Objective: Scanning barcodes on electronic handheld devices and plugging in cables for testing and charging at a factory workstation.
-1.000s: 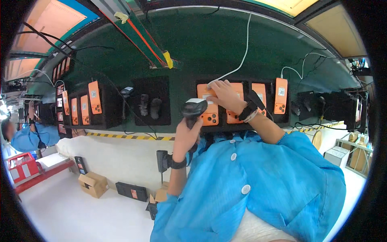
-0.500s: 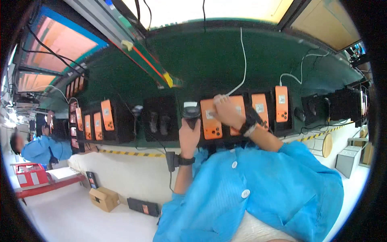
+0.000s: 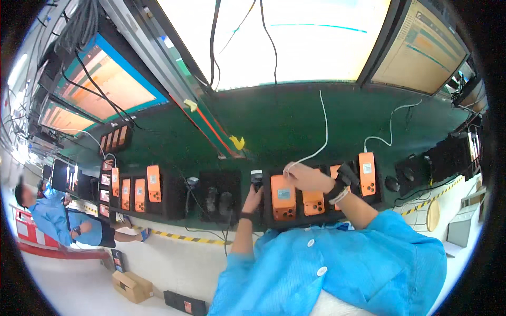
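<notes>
Two hands up at the green worktop [image 3: 295, 126]: the left hand [image 3: 253, 199] stays closed around a black handheld scanner [image 3: 256, 181], now drawn in just left of the nearest orange phone [image 3: 283, 197]. The right hand [image 3: 308, 177] has shifted to that phone's top edge, fingers pinched on the white cable [image 3: 322, 138] end. Judged: plugging or unplugging is under way, scanner kept ready.

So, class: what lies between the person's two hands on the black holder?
In the head view, an orange phone stands between the left hand, which holds a black scanner, and the right hand, which pinches a white cable.
</notes>
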Tool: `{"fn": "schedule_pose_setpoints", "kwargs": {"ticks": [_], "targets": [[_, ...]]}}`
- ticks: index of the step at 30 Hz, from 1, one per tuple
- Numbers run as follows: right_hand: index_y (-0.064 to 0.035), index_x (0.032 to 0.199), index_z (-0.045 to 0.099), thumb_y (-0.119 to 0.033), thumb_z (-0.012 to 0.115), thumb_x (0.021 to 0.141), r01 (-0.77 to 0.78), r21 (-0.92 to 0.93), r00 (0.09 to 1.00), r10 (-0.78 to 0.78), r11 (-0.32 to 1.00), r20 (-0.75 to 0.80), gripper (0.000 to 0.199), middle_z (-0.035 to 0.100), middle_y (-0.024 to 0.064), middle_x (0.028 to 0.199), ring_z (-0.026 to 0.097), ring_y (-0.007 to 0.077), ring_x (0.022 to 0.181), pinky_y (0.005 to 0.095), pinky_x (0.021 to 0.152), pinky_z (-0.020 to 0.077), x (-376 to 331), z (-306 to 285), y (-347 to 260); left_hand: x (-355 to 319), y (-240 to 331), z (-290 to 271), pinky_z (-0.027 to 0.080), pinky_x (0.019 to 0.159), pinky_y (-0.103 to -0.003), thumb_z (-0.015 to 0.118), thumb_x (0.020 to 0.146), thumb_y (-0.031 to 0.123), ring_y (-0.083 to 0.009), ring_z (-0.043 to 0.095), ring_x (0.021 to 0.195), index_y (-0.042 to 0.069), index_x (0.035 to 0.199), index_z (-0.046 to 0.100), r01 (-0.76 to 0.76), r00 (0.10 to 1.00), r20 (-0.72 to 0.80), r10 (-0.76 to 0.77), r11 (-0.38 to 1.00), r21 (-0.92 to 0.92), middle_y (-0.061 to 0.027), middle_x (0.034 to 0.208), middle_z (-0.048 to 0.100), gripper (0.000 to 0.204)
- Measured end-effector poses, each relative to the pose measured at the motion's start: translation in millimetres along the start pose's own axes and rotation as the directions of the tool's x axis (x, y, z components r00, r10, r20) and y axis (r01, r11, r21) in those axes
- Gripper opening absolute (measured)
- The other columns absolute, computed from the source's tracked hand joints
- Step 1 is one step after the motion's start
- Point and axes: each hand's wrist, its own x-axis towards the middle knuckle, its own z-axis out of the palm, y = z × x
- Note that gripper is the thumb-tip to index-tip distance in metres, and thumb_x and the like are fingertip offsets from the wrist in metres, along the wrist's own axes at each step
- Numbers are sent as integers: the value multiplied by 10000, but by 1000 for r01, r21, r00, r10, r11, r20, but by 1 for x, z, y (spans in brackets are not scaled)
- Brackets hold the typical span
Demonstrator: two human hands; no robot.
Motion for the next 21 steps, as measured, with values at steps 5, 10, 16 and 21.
{"fn": "schedule_pose_setpoints", "kwargs": {"ticks": [5, 10, 16, 21], "targets": [[21, 1002, 665, -163, 587, 910, -87, 236, 996, 93, 968, -13, 220, 679, 140, 961, 650, 247, 914, 338, 834, 507, -5, -36, -29, 7, 11, 16, 416, 942, -463, 564, 937, 277, -428, 537, 1108, -55, 1183, 494, -76, 996, -43, 75, 997, -29, -307, 1136, 565, 419], [30, 1027, 673, -185, 605, 921, -163, 415, 987, 156, 895, 50, 249, 696, 118, 957, 652, 184, 899, 302, 830, 504, 8, -21, -43, 12, -35, 11, 362, 1042, -490, 598, 899, 261, -496, 412, 1219, -85, 1243, 486, -192, 924, -268, 274, 936, 296, -347, 1295, 457, 501], [23, 1014, 682, -169, 606, 920, -230, 468, 971, 231, 853, 56, 227, 701, 98, 937, 655, 174, 870, 291, 816, 506, 3, -18, -43, 12, -47, 13, 350, 1070, -456, 607, 886, 228, -490, 408, 1251, -104, 1180, 540, -234, 909, -244, 338, 898, 373, -355, 1360, 407, 448], [7, 984, 681, -202, 612, 907, -151, 320, 987, 163, 935, -9, 234, 697, 116, 889, 661, 200, 823, 315, 742, 510, 1, -20, -42, 11, -52, 14, 369, 1054, -457, 618, 874, 205, -492, 431, 1227, -93, 1154, 558, -249, 902, -240, 360, 886, 392, -354, 1356, 413, 413]]}}
